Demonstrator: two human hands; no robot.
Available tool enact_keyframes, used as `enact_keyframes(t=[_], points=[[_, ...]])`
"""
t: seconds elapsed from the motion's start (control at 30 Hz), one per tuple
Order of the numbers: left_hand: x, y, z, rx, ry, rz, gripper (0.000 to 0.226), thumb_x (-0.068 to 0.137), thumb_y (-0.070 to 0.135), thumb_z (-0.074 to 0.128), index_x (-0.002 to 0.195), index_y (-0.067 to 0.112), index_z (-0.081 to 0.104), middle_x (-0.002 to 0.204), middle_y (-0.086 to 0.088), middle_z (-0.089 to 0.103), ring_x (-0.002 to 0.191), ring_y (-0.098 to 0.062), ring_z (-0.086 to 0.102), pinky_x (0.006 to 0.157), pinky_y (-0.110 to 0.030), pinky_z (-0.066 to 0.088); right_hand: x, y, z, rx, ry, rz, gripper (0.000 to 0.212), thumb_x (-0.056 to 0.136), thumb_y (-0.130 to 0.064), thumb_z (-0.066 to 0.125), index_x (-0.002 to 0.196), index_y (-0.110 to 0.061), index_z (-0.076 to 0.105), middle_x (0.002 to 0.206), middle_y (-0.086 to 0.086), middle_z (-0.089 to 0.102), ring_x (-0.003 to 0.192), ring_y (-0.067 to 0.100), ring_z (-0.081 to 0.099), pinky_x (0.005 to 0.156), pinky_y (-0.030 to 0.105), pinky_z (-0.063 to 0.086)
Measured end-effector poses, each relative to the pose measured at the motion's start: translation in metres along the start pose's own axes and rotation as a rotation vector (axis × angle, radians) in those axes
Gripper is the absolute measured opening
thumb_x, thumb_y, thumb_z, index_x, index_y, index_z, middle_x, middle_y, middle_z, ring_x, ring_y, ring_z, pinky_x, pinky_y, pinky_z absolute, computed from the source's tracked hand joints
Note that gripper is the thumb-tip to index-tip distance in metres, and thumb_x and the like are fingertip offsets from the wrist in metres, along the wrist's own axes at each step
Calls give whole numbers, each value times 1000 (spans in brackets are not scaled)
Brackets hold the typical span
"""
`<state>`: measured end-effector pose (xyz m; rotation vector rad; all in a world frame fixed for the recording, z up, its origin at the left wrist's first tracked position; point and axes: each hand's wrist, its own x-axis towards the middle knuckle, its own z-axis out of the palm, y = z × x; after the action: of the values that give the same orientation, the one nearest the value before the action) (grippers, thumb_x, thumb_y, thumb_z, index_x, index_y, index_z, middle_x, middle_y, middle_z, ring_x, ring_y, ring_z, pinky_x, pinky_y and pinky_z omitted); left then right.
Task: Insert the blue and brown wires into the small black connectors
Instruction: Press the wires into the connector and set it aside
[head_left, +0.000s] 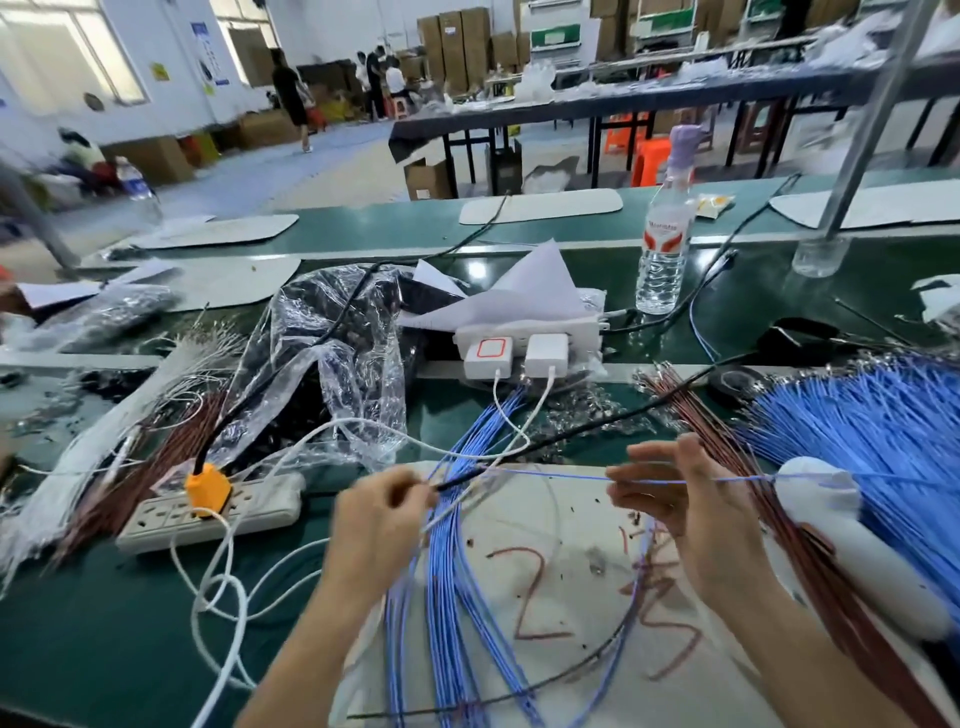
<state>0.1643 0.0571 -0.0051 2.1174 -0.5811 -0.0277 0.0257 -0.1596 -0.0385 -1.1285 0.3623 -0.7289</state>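
My left hand (382, 512) pinches a small black connector (448, 485) at its fingertips, above a white board. One thin blue wire (561, 475) stretches level from that connector to my right hand (685, 499), whose fingers curl round it, and on to the big fan of blue wires (878, 415) at the right. Brown wires (727, 447) lie beside that fan. A bundle of finished blue wires (457, 597) lies on the board under my hands. Another brown bundle (156, 467) lies at the left.
A white power strip (249, 506) with an orange plug (207, 488) lies left of my hands, white cables looping from it. White chargers (519, 353), crumpled clear plastic (337, 353) and a water bottle (667, 244) stand behind. A white handheld device (852, 545) lies on the wires at right.
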Motion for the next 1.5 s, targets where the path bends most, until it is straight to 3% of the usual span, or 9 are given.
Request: enact_keyframes(t=[0.1,0.2,0.4,0.7,0.8,0.9,1.07,1.23,1.5], points=[[31,-28,-27,141,341,-139,22,87,-6,53,80,10,66,79,-6,68,59,-3,54,56,-10,42,3,6,1,-112,63,-81,20,90,-2,56,82,-13,71,63,7,62,46,17,53,47,21,48],[85,-52,-40,413,255,-242,29,86,-8,50,108,2,66,112,-23,62,100,-34,58,88,-35,43,0,3,0,-37,49,-23,36,95,8,37,89,-8,69,65,10,62,48,20,55,48,23,49],[146,-69,-30,620,-119,-316,23,92,8,56,112,-3,62,112,-23,64,104,-34,61,84,-35,47,2,5,3,-26,8,130,12,93,-1,53,96,-4,63,75,18,70,60,24,68,57,26,56],[117,-41,-46,547,-57,-259,16,79,-4,68,95,-3,67,98,-23,67,96,-33,64,81,-38,53,6,9,-1,-51,83,53,24,100,-15,42,94,-6,64,80,14,74,62,19,68,60,24,57],[60,-20,-70,595,-190,-96,13,79,11,74,89,19,73,86,2,71,82,-11,62,71,-15,44,9,9,-5,9,124,53,31,101,-27,39,99,-7,63,80,17,73,65,25,70,60,27,57],[3,10,-46,338,-404,74,25,78,17,77,89,38,70,71,21,67,64,2,58,61,-5,40,13,10,-6,-32,163,6,18,96,-11,49,93,-11,67,75,6,73,64,15,67,63,19,55],[4,33,55,-181,-391,129,29,82,-4,69,93,23,66,87,0,72,78,-25,66,78,-33,54,10,7,-5,-201,191,-125,26,100,-6,43,89,-16,64,71,-3,71,62,7,64,62,16,52],[10,32,109,-282,-278,270,42,80,-2,71,102,32,59,89,12,70,79,-2,67,77,-14,50,2,-2,-2,-357,201,-330,12,95,-26,49,88,-24,58,74,5,68,63,20,69,61,22,54],[3,16,119,-346,-216,479,21,79,6,70,98,11,65,87,14,69,79,-5,69,75,-27,57,1,0,-4,-721,-83,-348,10,80,-4,73,86,-13,73,85,-1,66,78,6,63,71,17,48]])
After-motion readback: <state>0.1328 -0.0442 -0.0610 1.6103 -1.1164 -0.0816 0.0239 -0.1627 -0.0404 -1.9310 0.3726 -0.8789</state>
